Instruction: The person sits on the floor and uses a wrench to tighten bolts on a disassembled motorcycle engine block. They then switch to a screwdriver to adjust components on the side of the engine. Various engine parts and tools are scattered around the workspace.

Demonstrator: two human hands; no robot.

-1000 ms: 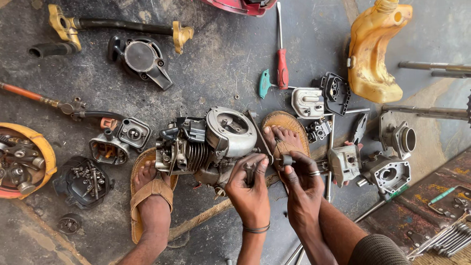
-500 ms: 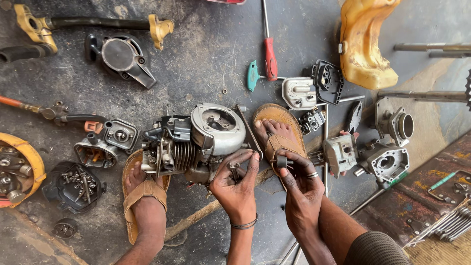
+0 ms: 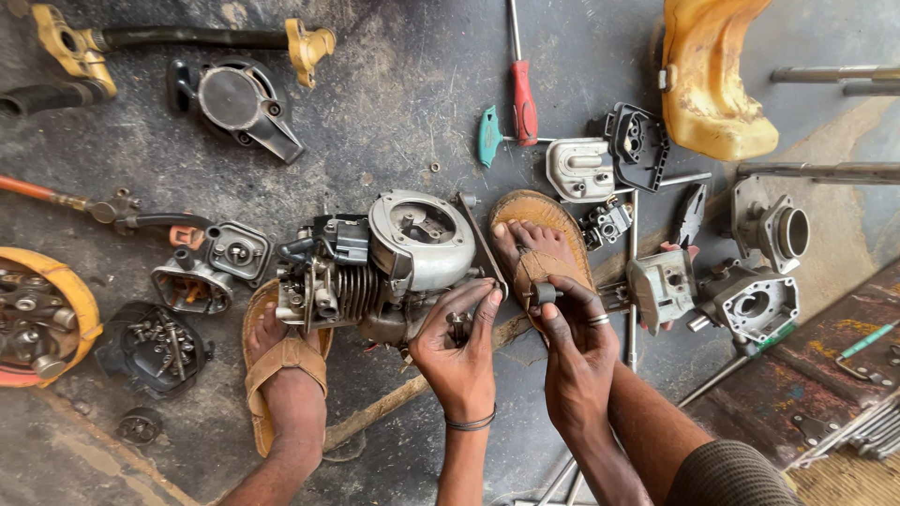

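Grey small engine (image 3: 394,262) steadied by the curled left hand (image 3: 459,351); right hand (image 3: 574,337) pinches a small dark part (image 3: 542,293).

Repair workshop: stained concrete floor (image 3: 394,103), stripped small engine (image 3: 375,267), screwdriver (image 3: 521,89), scattered engine parts.
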